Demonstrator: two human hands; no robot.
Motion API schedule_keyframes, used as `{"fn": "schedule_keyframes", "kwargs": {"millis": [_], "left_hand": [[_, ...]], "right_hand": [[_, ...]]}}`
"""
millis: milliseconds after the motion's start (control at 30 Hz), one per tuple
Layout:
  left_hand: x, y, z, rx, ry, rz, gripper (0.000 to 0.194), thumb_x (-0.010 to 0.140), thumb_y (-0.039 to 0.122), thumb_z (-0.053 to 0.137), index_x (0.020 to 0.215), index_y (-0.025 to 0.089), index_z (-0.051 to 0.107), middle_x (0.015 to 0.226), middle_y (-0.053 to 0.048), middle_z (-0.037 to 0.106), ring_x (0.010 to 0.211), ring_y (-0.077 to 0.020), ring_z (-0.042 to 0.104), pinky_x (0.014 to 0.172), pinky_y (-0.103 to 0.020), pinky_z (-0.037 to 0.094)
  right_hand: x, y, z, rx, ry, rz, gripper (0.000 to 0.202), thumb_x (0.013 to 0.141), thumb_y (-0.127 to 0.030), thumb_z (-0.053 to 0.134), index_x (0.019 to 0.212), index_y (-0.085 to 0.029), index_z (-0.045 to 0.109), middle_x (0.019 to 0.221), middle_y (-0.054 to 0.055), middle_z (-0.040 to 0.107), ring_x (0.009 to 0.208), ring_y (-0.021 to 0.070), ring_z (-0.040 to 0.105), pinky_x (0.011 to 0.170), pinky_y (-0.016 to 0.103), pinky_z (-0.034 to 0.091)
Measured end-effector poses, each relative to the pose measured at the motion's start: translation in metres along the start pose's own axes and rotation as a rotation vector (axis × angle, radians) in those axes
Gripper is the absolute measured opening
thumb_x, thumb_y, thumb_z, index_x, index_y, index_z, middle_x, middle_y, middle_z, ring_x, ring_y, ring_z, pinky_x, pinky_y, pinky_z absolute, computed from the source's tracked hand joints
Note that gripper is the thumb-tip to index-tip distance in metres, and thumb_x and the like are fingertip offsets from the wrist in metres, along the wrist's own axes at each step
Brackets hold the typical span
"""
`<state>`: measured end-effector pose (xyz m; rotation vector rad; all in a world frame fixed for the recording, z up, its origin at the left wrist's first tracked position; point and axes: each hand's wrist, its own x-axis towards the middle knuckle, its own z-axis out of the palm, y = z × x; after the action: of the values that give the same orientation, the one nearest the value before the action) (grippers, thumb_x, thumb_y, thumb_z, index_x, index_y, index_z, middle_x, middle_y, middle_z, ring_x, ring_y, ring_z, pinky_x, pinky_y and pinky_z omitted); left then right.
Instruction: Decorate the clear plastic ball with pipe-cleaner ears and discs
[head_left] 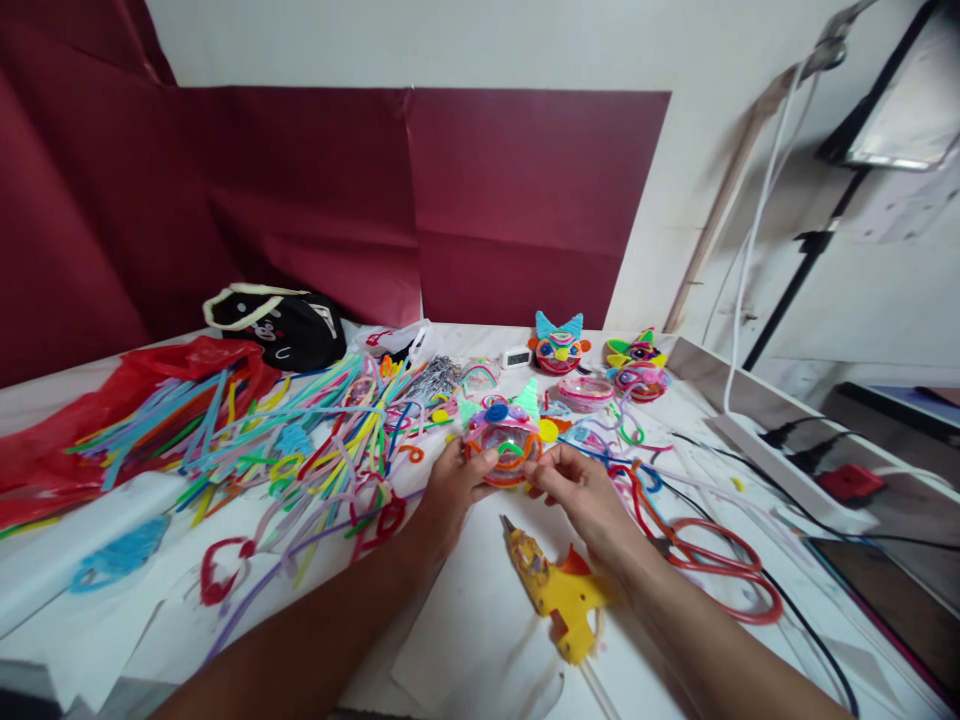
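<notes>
My left hand [450, 485] is closed on the left side of a round, clear-walled animal craft [504, 443] trimmed with pipe cleaners. The craft has light green pointed ears, a purple-pink band with a dark blue pompom, and an orange pipe-cleaner edge. At its lower right rim, the fingers of my right hand [566, 478] are pinched together; my fingertips partly hide what they grip. A yellow hot glue gun [559, 595] lies on the white table [465, 640] between my forearms, its nozzle pointing away from me.
Loose pipe cleaners [330, 420] and a red plastic bag [217, 355] spread across the left. Behind stand two finished-looking crafts, one blue-eared [559, 345], one yellow-eared [637, 365]. Orange-handled scissors [727, 560], cables and a power strip [795, 470] lie right. A black bag [289, 330] sits at back left.
</notes>
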<state>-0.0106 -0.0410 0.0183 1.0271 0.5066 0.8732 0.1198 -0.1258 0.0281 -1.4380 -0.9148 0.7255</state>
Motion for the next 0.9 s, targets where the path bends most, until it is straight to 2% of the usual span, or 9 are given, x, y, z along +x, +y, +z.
{"fn": "schedule_keyframes", "kwargs": {"millis": [167, 367, 500, 733, 900], "left_hand": [[0.002, -0.001, -0.003, -0.017, 0.006, -0.005, 0.049, 0.068, 0.035, 0.078, 0.109, 0.015, 0.060, 0.103, -0.012, 0.074, 0.105, -0.0310, 0.069, 0.093, -0.047, 0.055], [0.006, -0.003, -0.008, -0.008, 0.027, 0.065, 0.036, 0.073, 0.035, 0.075, 0.100, 0.016, 0.061, 0.103, -0.009, 0.074, 0.100, -0.0283, 0.070, 0.090, -0.049, 0.055], [0.010, -0.003, -0.012, -0.011, 0.048, 0.074, 0.031, 0.075, 0.035, 0.074, 0.097, 0.017, 0.060, 0.100, -0.006, 0.073, 0.097, -0.0264, 0.070, 0.090, -0.050, 0.055], [0.012, -0.001, -0.013, -0.025, 0.043, 0.078, 0.032, 0.076, 0.036, 0.074, 0.097, 0.016, 0.061, 0.101, -0.006, 0.073, 0.096, -0.0245, 0.070, 0.091, -0.047, 0.054], [0.013, 0.000, -0.012, -0.016, 0.058, 0.078, 0.036, 0.073, 0.037, 0.076, 0.097, 0.015, 0.060, 0.102, -0.009, 0.073, 0.097, -0.0260, 0.070, 0.089, -0.045, 0.055]], "right_hand": [[-0.002, -0.005, -0.001, 0.025, -0.015, 0.001, 0.021, 0.063, -0.038, 0.068, 0.066, -0.020, 0.058, 0.062, -0.001, 0.060, 0.062, 0.0150, 0.053, 0.061, 0.027, 0.037], [-0.002, -0.006, -0.003, 0.073, -0.025, -0.024, 0.013, 0.061, -0.031, 0.062, 0.068, -0.020, 0.062, 0.065, -0.001, 0.063, 0.065, 0.0146, 0.056, 0.063, 0.026, 0.040], [-0.001, -0.003, -0.003, 0.069, -0.063, -0.030, 0.010, 0.060, -0.026, 0.057, 0.061, -0.019, 0.063, 0.056, -0.001, 0.061, 0.056, 0.0131, 0.053, 0.057, 0.026, 0.040], [-0.005, -0.001, 0.001, 0.076, -0.132, -0.010, 0.013, 0.069, -0.029, 0.060, 0.064, -0.017, 0.064, 0.053, -0.001, 0.060, 0.046, 0.0106, 0.051, 0.048, 0.024, 0.040], [-0.006, 0.002, 0.005, 0.105, -0.164, -0.020, 0.029, 0.073, -0.047, 0.066, 0.074, -0.018, 0.065, 0.056, -0.001, 0.062, 0.047, 0.0124, 0.056, 0.048, 0.026, 0.047]]}}
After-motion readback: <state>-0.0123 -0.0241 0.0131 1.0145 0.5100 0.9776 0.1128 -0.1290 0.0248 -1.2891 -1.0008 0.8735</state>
